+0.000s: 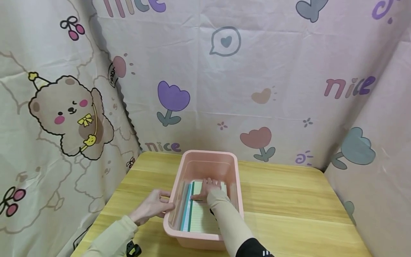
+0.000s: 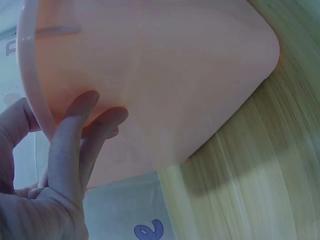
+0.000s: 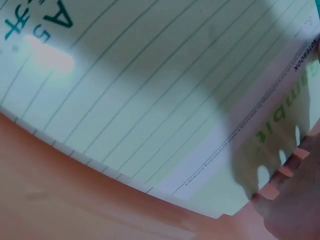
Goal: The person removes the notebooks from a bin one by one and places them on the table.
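Note:
A pink plastic bin (image 1: pixel 209 152) stands on the wooden table. My left hand (image 1: pixel 152 207) grips its left rim; in the left wrist view the fingers (image 2: pixel 75 125) press the outer wall, with the thumb on the rim's other side. Inside the bin lies a pale green lined notebook (image 1: pixel 203 219) with a dark green spine strip. The right hand (image 1: pixel 210 189) rests on its far part, fingers spread and thumb out towards the spine. In the right wrist view the fingertips are at the notebook's edge by the "Gambit" print. Blue edges (image 1: pixel 185 214) show beside the notebook.
The wooden table (image 1: pixel 289 207) spreads on both sides of the bin. Behind it hangs a printed cloth (image 1: pixel 221 89), and more cloth with a bear print (image 1: pixel 72 117) hangs at the left.

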`<state>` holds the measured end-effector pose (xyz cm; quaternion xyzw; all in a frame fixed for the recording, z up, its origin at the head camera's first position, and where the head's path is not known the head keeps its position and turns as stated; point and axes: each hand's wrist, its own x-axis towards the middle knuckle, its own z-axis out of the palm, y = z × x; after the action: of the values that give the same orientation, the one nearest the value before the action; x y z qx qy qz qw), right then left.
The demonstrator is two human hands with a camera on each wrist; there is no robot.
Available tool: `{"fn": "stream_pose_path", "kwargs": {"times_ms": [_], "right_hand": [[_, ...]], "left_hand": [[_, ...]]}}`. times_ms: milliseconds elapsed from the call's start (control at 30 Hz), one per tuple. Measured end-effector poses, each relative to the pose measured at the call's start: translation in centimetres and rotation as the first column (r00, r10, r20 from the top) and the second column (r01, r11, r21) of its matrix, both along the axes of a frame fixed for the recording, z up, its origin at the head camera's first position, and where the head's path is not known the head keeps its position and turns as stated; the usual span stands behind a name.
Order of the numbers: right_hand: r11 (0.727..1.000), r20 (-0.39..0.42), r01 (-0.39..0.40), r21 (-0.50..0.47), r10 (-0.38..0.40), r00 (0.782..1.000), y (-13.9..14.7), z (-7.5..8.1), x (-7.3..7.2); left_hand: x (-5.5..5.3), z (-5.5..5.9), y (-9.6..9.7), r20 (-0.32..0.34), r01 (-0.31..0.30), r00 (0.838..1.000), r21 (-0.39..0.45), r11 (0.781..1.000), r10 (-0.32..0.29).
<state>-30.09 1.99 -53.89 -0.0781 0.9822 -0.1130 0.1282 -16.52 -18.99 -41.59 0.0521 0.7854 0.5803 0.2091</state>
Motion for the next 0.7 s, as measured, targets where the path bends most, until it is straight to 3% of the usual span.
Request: {"fn": "stream_pose_path", "kwargs": {"times_ms": [167,400,700], "right_hand": [[0.998,-0.060,-0.051,0.048,0.054,0.997,-0.1,-0.1,0.3],[0.974,-0.167,-0.107,0.202,0.142,0.976,-0.5,0.7,0.5],[0.971,-0.244,-0.115,0.209,0.166,0.955,-0.7,0.6,-0.5]], "left_hand": [[0.0,-0.1,0.0,-0.003,0.008,1.000,0.008,1.000,-0.008],[0.0,0.1,0.1,-0.007,-0.002,1.000,-0.004,1.000,0.002],[0.0,-0.2,0.1,-0.011,-0.008,1.000,-0.007,1.000,0.008]]}}
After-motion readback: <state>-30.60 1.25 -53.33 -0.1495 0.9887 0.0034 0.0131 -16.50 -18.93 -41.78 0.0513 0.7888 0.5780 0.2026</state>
